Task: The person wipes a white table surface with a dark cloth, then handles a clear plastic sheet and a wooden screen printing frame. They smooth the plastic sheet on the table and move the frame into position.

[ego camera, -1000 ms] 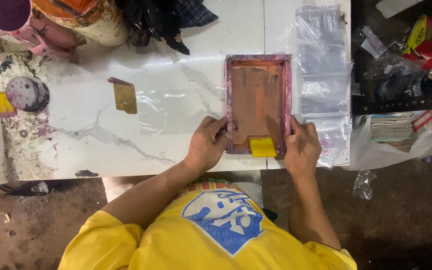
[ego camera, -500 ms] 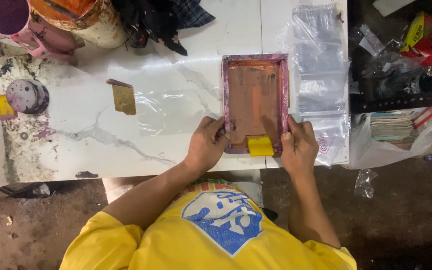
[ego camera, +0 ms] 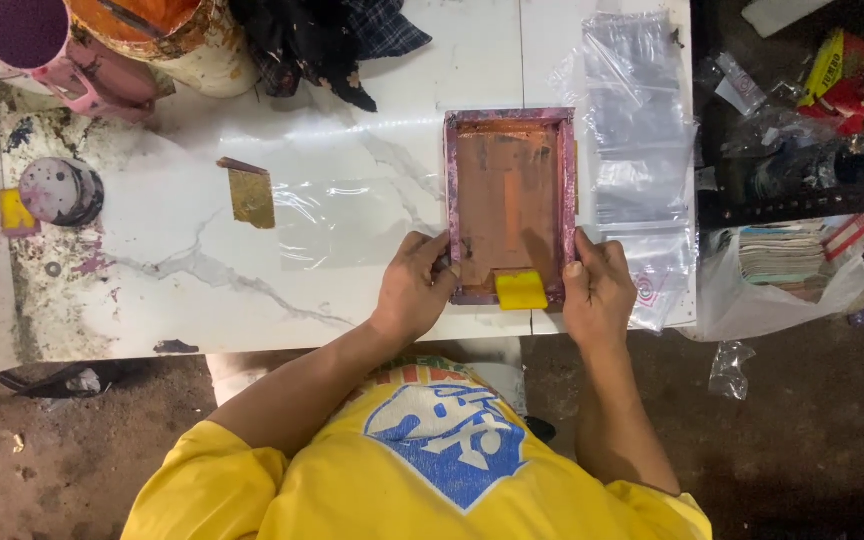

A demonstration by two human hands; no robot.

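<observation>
Clear plastic bags (ego camera: 637,150) lie right of the pink-framed printing screen (ego camera: 509,200); red-yellow carton (ego camera: 857,80) far right.

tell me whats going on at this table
A person in a yellow shirt holds a small purple-framed printing screen flat on a white marble-look table. The left hand grips the frame's near left corner, the right hand its near right corner. A yellow squeegee rests at the near edge between them. Clear plastic bags lie just right of the frame.
</observation>
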